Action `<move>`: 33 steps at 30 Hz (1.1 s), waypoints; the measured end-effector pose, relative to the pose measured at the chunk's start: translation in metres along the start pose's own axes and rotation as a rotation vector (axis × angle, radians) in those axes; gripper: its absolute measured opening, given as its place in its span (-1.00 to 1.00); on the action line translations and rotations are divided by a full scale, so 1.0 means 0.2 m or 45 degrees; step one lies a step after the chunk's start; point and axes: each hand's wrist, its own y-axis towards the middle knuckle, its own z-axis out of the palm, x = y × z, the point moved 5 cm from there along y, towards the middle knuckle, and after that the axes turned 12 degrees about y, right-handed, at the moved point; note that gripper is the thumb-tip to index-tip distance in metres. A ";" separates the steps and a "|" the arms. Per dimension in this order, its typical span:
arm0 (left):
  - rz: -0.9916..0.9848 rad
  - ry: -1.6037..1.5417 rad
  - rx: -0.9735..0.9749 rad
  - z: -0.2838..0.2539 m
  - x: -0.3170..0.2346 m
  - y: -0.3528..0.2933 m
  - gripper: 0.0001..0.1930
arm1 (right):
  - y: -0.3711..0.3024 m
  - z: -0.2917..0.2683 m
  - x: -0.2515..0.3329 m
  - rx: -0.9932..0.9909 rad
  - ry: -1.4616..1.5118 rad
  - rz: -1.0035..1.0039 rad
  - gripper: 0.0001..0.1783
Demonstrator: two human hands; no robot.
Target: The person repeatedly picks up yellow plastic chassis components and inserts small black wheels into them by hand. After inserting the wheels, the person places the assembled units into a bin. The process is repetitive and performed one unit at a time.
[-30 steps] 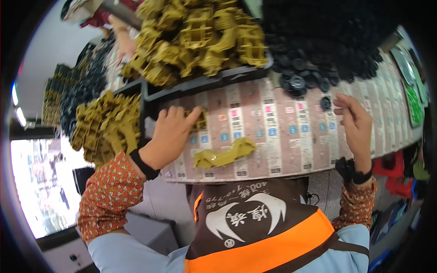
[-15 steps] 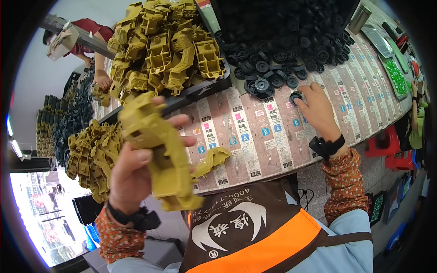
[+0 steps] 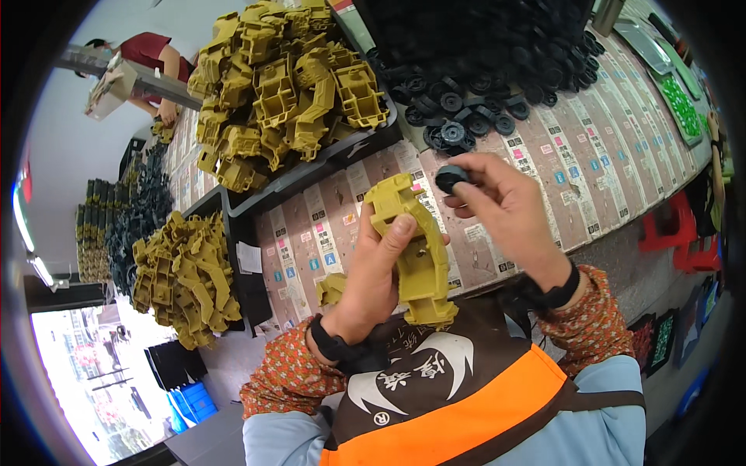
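My left hand (image 3: 371,272) is closed round a yellow plastic toy vehicle body (image 3: 420,268), held upright in front of my apron with its hollow side showing. Close by on the right, my right hand (image 3: 501,206) pinches a black toy wheel (image 3: 450,179) between thumb and fingers. The wheel is near the upper end of the body but apart from it. Another yellow plastic part (image 3: 331,289) lies on the table beside my left wrist, partly hidden by it.
A black tray (image 3: 311,171) heaped with yellow vehicle bodies (image 3: 276,85) stands at the far left, with a second heap (image 3: 186,276) nearer. Loose black wheels (image 3: 474,109) spread over the back of the table (image 3: 544,186). A co-worker (image 3: 151,58) is at the upper left.
My left hand has brought the yellow body rightward to the middle. My right hand has lifted a black wheel off the table and moved it left, close to the body.
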 end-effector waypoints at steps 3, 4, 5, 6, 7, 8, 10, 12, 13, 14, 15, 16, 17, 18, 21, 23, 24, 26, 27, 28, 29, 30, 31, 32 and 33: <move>0.076 0.039 -0.049 0.04 0.02 0.01 -0.43 | -0.02 0.05 -0.07 -0.055 0.019 -0.154 -0.70; 0.095 0.066 -0.047 0.05 0.02 0.01 -0.42 | -0.03 0.05 -0.09 -0.058 0.038 -0.154 -0.70; 0.115 0.088 -0.049 0.06 0.02 0.01 -0.41 | -0.04 0.06 -0.10 -0.055 0.053 -0.150 -0.70; 0.088 0.081 -0.054 0.05 0.04 0.01 -0.39 | -0.05 0.08 -0.10 -0.051 0.128 -0.068 -0.69; 0.100 0.096 -0.073 0.04 0.06 0.02 -0.39 | -0.06 0.08 -0.10 -0.057 0.133 -0.060 -0.68; 0.114 0.114 -0.092 0.04 0.07 0.02 -0.38 | -0.07 0.08 -0.10 -0.063 0.139 -0.056 -0.68; 0.133 0.137 -0.121 0.04 0.07 0.02 -0.37 | -0.09 0.09 -0.10 -0.069 0.134 -0.096 -0.67; 0.137 0.152 -0.135 0.05 0.07 0.02 -0.36 | -0.10 0.08 -0.12 -0.077 0.113 -0.186 -0.66; 0.162 0.209 -0.146 0.04 0.08 0.03 -0.36 | -0.11 0.08 -0.10 -0.063 -0.002 -0.249 -0.65; 0.186 0.267 -0.159 0.03 0.09 0.03 -0.35 | -0.13 0.09 -0.09 -0.047 -0.115 -0.309 -0.64; 0.209 0.325 -0.172 0.02 0.09 0.04 -0.35 | -0.14 0.09 -0.08 -0.030 -0.228 -0.368 -0.62; 0.206 0.364 -0.141 0.02 0.10 0.04 -0.35 | -0.14 0.08 -0.09 -0.023 -0.276 -0.385 -0.61; 0.204 0.401 -0.107 0.01 0.11 0.04 -0.35 | -0.15 0.07 -0.09 -0.017 -0.326 -0.402 -0.59; 0.202 0.437 -0.074 0.01 0.11 0.04 -0.35 | -0.15 0.06 -0.09 -0.010 -0.375 -0.418 -0.58; 0.224 0.510 -0.057 0.02 0.13 0.03 -0.37 | -0.19 0.07 -0.07 -0.030 -0.458 -0.529 -0.54; 0.194 0.522 0.021 0.01 0.14 0.04 -0.38 | -0.20 0.07 -0.06 0.002 -0.561 -0.512 -0.55; 0.181 0.529 0.057 0.00 0.14 0.04 -0.39 | -0.20 0.08 -0.06 0.021 -0.611 -0.505 -0.56; -0.012 0.413 0.060 -0.01 0.15 0.04 -0.40 | -0.18 0.05 -0.11 0.080 -0.630 -0.513 -0.58; -0.106 0.351 0.056 -0.03 0.14 0.04 -0.40 | -0.16 0.04 -0.13 0.117 -0.638 -0.518 -0.59; -0.161 0.275 0.062 -0.04 0.12 0.04 -0.40 | -0.09 0.00 -0.13 0.151 -0.717 -0.435 -0.57; -0.221 0.199 0.062 -0.06 0.09 0.05 -0.40 | 0.02 -0.04 -0.13 0.189 -0.790 -0.346 -0.56; -0.277 0.126 0.068 -0.07 0.07 0.05 -0.40 | 0.13 -0.06 -0.12 0.221 -0.864 -0.263 -0.55; -0.201 0.144 0.044 -0.08 0.03 0.06 -0.40 | 0.21 -0.10 -0.08 0.078 -1.092 -0.398 -0.53; -0.125 0.161 0.012 -0.09 0.01 0.06 -0.40 | 0.29 -0.12 -0.05 -0.066 -1.313 -0.534 -0.51; -0.053 0.177 -0.008 -0.10 -0.02 0.07 -0.40 | 0.34 -0.13 -0.06 -0.030 -1.386 -0.564 -0.49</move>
